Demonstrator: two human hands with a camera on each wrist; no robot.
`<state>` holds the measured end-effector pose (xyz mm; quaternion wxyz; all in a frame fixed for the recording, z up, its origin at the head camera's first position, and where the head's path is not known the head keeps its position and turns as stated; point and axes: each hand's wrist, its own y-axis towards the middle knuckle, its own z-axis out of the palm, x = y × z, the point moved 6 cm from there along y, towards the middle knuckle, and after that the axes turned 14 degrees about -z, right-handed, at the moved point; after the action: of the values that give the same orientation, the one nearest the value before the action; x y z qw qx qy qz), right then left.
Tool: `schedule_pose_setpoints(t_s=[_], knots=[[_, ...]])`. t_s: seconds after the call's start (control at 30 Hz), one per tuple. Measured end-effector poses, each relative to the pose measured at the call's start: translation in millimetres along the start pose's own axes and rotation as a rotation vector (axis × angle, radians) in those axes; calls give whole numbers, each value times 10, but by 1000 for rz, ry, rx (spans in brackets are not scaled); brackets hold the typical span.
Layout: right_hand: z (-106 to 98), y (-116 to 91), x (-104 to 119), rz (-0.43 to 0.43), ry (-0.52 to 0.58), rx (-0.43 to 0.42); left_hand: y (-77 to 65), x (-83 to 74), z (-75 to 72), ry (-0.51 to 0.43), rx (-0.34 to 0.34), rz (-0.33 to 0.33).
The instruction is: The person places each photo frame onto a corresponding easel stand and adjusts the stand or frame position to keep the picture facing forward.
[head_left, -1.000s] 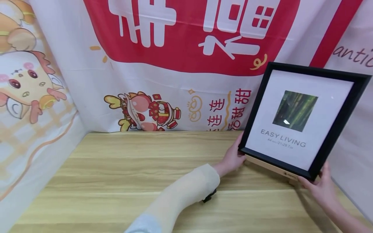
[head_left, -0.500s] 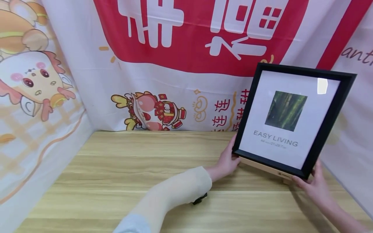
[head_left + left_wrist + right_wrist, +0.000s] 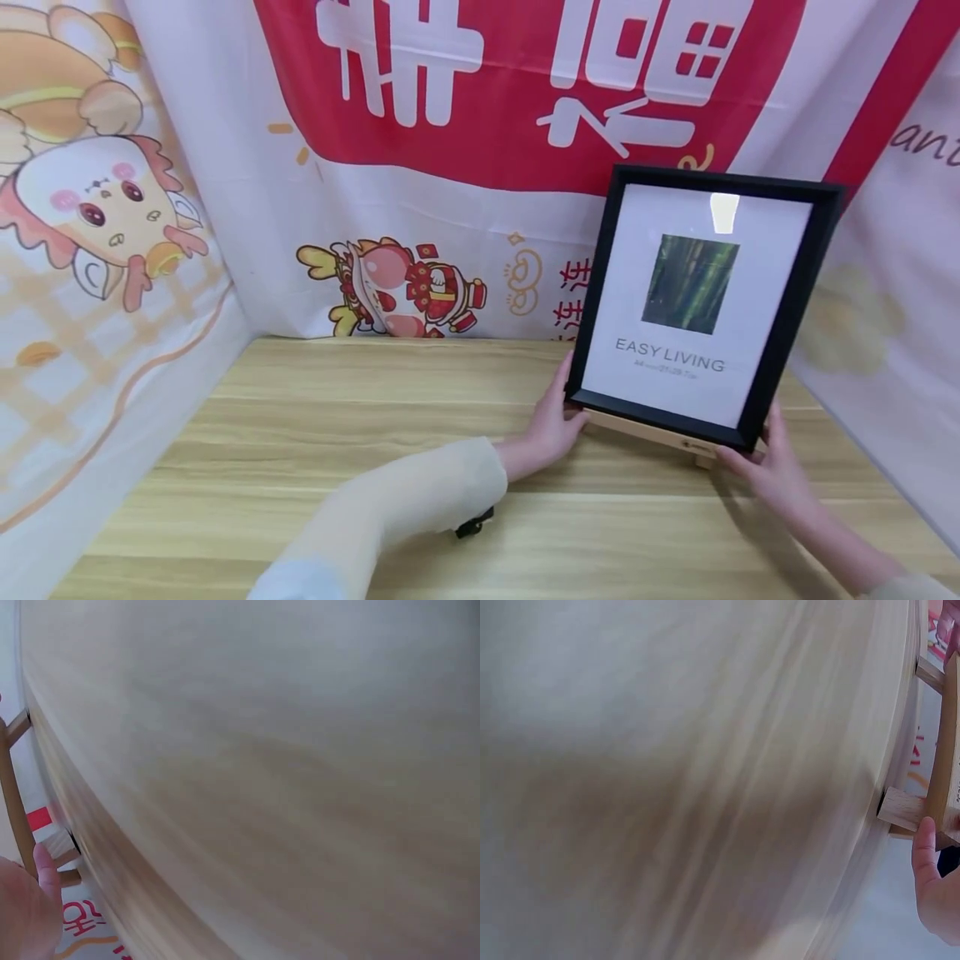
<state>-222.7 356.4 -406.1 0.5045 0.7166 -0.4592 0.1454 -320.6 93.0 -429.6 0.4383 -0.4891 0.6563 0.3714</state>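
A black picture frame (image 3: 681, 287), with a white "EASY LIVING" insert and a small green picture, leans back on a light wooden stand (image 3: 645, 431) in the head view. My left hand (image 3: 547, 425) grips the lower left corner, its thumb by the stand's front bar. At the lower right corner, my right hand (image 3: 776, 475) grips frame and bar, thumb in front; its other fingers are partly hidden behind. The right wrist view shows a short wooden leg (image 3: 901, 808) of the stand beside my right hand (image 3: 937, 889). In the left wrist view, my left hand (image 3: 34, 907) is beside the stand (image 3: 16, 802).
The wood-grain table (image 3: 375, 417) spreads out to the left and in front of the frame. A printed white and red cloth (image 3: 420, 200) hangs along the back, and more printed cloth (image 3: 97, 250) covers the left side. Pale cloth (image 3: 885, 350) lines the right.
Both hands have moved the picture frame and its stand leftward along the back of the table, and the frame now looks less tilted sideways. The head view has shifted slightly. Both grips stay the same.
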Motion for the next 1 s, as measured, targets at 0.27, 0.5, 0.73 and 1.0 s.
schedule_pose_setpoints(t_s=[0.27,0.5,0.73,1.0], knots=[[279,152,72,19,6,68,-151,103,-341,-3,-64,-33],[535,240,155,42,53,102,-290,191,-619,2,-81,-68],[757,314,216,54,91,131,-406,285,-838,-34,-87,-114],[1035,442,298,35,149,152,-504,374,-1125,-62,-128,-137]])
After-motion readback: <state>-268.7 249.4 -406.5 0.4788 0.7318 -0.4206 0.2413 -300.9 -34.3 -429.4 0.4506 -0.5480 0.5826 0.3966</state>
